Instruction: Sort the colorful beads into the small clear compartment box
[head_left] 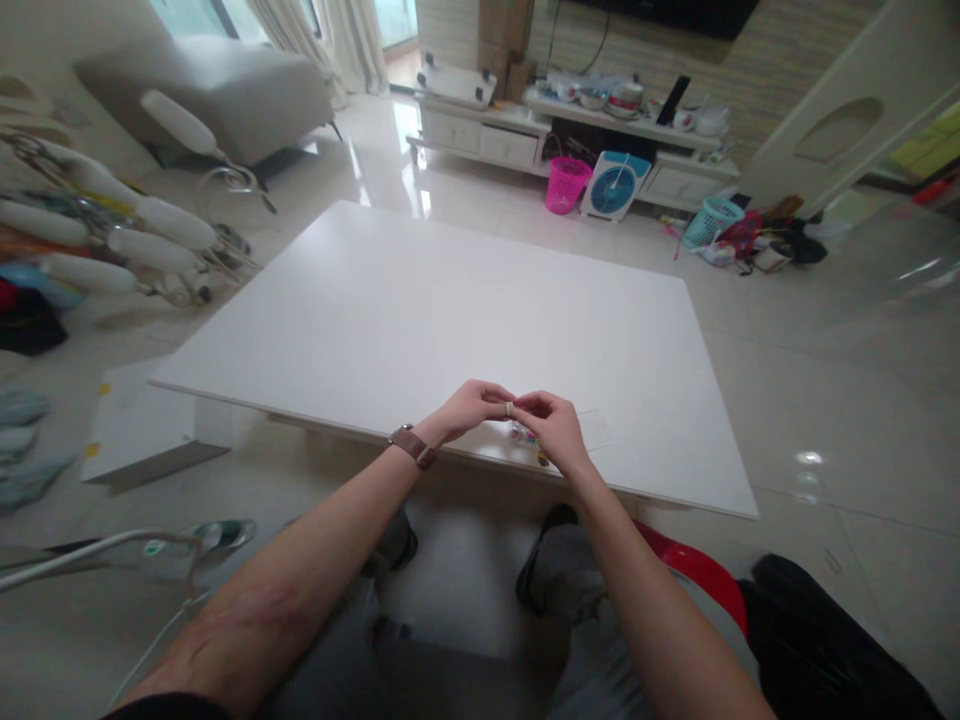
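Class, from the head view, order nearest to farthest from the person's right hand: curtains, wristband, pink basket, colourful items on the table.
From the right hand:
1. Colourful items, beside it
2. Wristband, to its left
3. Pink basket, floor ahead
4. Curtains, back left

Seeing smooth white with a soft satin sheen on the tabletop (450, 310), mirror-glossy tile across the floor (795, 380), and matt, leather-like brown in the watch strap (412, 446). Noticing perforated pink plastic in the basket (568, 186), shiny red plastic in the seat (712, 578), and smooth white panels on the TV cabinet (506, 147). Finding draped cloth in the curtains (356, 45) and matt grey fabric in the trousers (574, 565). Leaving the small multicoloured item (523, 434) too blurred for any reading of material.
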